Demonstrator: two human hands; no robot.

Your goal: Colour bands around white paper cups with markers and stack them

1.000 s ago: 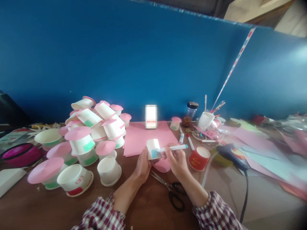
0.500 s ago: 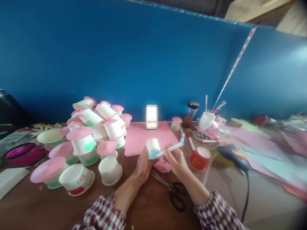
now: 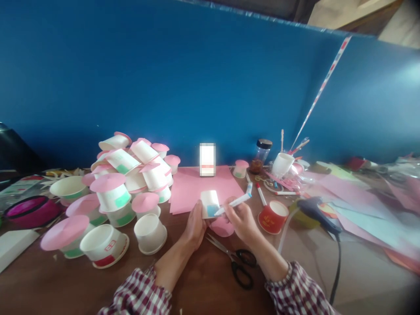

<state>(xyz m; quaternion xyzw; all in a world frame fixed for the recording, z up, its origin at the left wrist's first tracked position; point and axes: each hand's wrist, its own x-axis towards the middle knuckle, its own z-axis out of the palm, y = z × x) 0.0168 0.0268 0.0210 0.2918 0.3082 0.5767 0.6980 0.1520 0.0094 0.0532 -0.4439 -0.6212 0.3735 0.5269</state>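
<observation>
My left hand [image 3: 195, 227] is closed around a white paper cup [image 3: 208, 199], held above the table with a blue coloured patch on its side. Between the fingers of my right hand [image 3: 241, 221] is a white marker [image 3: 236, 201] with a blue end. Its tip meets the blue patch or lies very close to it. A pink paper disc [image 3: 222, 227] shows just below the cup, partly hidden by my hands. Black-handled scissors [image 3: 232, 253] lie between my forearms.
Several white cups with pink paper tops [image 3: 120, 159] are piled at left. Pink paper sheets [image 3: 183, 188] lie behind my hands. To the right are a red cup [image 3: 273, 217], a glue gun [image 3: 316, 212] with its cord, a lidded jar [image 3: 261, 155] and loose paper [image 3: 367, 218].
The blue patch on the cup looks fuller and more even. The marker has shifted very slightly, and both hands keep nearly the same place.
</observation>
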